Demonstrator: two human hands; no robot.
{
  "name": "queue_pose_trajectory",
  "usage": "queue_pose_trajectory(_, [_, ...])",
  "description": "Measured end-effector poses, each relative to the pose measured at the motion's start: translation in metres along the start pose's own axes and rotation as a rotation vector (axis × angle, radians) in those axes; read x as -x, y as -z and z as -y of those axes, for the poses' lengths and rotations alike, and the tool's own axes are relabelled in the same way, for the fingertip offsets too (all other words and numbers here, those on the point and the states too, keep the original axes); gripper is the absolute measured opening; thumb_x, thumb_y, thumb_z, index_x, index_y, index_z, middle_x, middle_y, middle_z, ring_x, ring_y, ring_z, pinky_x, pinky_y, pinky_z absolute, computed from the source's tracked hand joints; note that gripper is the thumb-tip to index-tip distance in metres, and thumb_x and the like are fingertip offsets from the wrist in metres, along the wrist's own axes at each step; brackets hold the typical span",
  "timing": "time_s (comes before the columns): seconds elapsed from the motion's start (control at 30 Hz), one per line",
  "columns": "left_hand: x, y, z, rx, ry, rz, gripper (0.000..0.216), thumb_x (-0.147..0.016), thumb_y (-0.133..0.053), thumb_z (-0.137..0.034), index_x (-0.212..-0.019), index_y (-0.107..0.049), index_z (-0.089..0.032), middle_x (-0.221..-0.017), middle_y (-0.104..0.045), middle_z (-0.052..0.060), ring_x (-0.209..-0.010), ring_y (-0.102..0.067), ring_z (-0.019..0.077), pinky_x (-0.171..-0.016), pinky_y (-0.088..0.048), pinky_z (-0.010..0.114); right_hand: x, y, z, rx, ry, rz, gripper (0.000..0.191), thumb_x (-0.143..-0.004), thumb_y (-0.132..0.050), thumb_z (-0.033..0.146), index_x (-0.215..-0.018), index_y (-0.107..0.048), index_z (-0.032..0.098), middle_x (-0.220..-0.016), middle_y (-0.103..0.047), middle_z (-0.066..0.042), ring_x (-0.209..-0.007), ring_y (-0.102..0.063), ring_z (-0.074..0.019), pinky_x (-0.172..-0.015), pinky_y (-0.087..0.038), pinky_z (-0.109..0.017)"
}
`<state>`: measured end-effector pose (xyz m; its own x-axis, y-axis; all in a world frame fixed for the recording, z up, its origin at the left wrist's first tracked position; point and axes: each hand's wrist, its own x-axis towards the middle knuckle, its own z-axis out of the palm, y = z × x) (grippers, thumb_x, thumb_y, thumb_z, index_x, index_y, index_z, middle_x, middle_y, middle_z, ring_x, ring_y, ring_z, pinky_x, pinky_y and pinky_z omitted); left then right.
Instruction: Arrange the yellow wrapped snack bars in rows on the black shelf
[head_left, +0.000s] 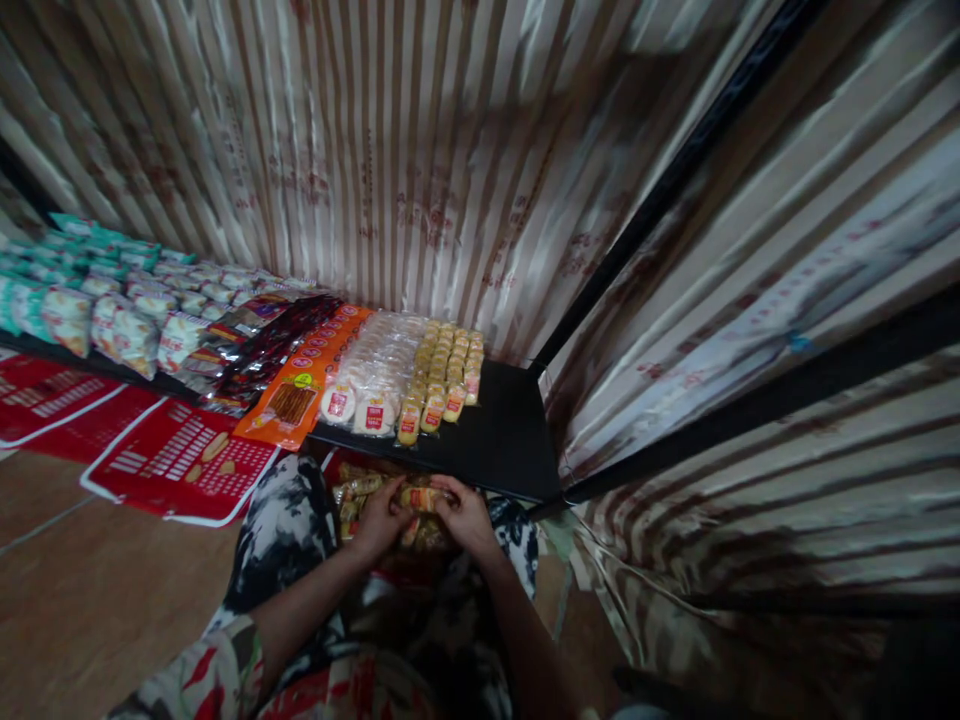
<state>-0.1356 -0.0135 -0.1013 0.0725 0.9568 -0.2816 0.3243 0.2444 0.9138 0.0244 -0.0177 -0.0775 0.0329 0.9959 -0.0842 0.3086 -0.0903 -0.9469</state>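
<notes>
Low over my lap, my left hand (381, 520) and my right hand (466, 517) are closed on opposite ends of a yellow-wrapped snack cake (421, 497). Its wrapper carries a red and yellow label. Beneath and beside the hands lie several more yellow-wrapped snacks (358, 487), in what looks like a red bag or box between my knees. Just beyond, similar snack cakes (433, 408) stand in rows on a black shelf (495, 430). My fingertips are partly hidden, and the dim light blurs the details.
Left of the snack cakes sit round white packs (375, 415), an orange bag (296, 400), dark red packs (274, 345) and white and teal bags (124, 330). Red printed sheets (180, 455) hang below the shelf. Dark poles (645, 205) and a striped curtain (420, 150) border it.
</notes>
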Motion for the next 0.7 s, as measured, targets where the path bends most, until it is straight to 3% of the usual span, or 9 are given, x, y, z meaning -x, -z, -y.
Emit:
queue_pose_trajectory(0.1, [0.004,-0.004,-0.012,0.071,-0.013,0.008,0.042,-0.067,-0.056,-0.017,-0.108,-0.054,-0.013,-0.064,-0.052,-0.005,-0.053,-0.046,0.0083,-0.054,-0.039,0.020,0.001,0.007,0.009,-0.185,-0.009,-0.029,0.031,-0.070,-0.059,0.029,-0.100,-0.062,0.021,-0.096,-0.068,-0.004,-0.087,-0.064,-0.0177,-0.081,-0.050,-0.032])
queue_pose_trajectory(0.23, [0.008,-0.016,-0.027,0.279,-0.017,0.002,0.023,-0.066,-0.057,-0.020,-0.088,-0.052,-0.015,-0.062,-0.051,-0.006,-0.052,-0.047,0.0077,-0.051,-0.038,0.018,0.007,0.009,0.011,-0.380,-0.066,-0.205,0.045,-0.066,-0.066,0.038,-0.106,-0.057,0.020,-0.096,-0.067,-0.006,-0.087,-0.064,-0.0180,-0.080,-0.051,-0.032])
queue_pose_trajectory(0.33, [0.008,-0.029,-0.035,0.290,-0.028,-0.052,0.019,-0.068,-0.056,-0.022,-0.085,-0.050,-0.016,-0.062,-0.051,-0.006,-0.053,-0.049,0.0079,-0.051,-0.039,0.018,0.012,0.005,0.005,-0.463,-0.101,-0.307,0.051,-0.061,-0.070,0.040,-0.105,-0.055,0.018,-0.093,-0.067,-0.006,-0.086,-0.064,-0.0188,-0.080,-0.051,-0.033])
queue_pose_trajectory(0.43, [0.009,-0.043,-0.041,0.184,-0.055,-0.119,0.017,-0.070,-0.055,-0.023,-0.084,-0.049,-0.017,-0.067,-0.053,-0.004,-0.057,-0.051,0.0087,-0.055,-0.041,0.019,0.017,0.001,0.000,-0.472,-0.091,-0.330,0.042,-0.063,-0.069,0.042,-0.095,-0.055,0.019,-0.085,-0.068,-0.005,-0.081,-0.065,-0.0183,-0.076,-0.052,-0.031])
queue_pose_trajectory(0.53, [0.009,-0.055,-0.047,0.098,-0.109,-0.076,0.018,-0.072,-0.054,-0.023,-0.087,-0.050,-0.016,-0.073,-0.055,-0.002,-0.060,-0.054,0.0098,-0.058,-0.044,0.021,0.017,0.003,0.000,-0.434,-0.066,-0.348,0.031,-0.068,-0.064,0.044,-0.084,-0.054,0.020,-0.078,-0.066,-0.003,-0.076,-0.065,-0.0174,-0.070,-0.052,-0.028])
queue_pose_trajectory(0.6, [0.008,-0.061,-0.050,0.051,-0.165,-0.052,0.022,-0.073,-0.053,-0.023,-0.094,-0.051,-0.015,-0.083,-0.058,0.002,-0.064,-0.056,0.0110,-0.063,-0.047,0.024,0.012,0.010,0.001,-0.390,-0.056,-0.382,0.029,-0.070,-0.062,0.044,-0.083,-0.053,0.020,-0.076,-0.066,-0.002,-0.072,-0.064,-0.0169,-0.066,-0.052,-0.027])
queue_pose_trajectory(0.7, [0.006,-0.067,-0.055,-0.017,-0.296,-0.144,0.033,-0.075,-0.048,-0.019,-0.108,-0.050,-0.015,-0.104,-0.055,0.009,-0.081,-0.059,0.0142,-0.077,-0.049,0.029,-0.004,0.027,0.001,-0.311,-0.046,-0.419,0.032,-0.071,-0.058,0.044,-0.090,-0.053,0.019,-0.076,-0.066,-0.003,-0.069,-0.064,-0.0170,-0.064,-0.051,-0.027])
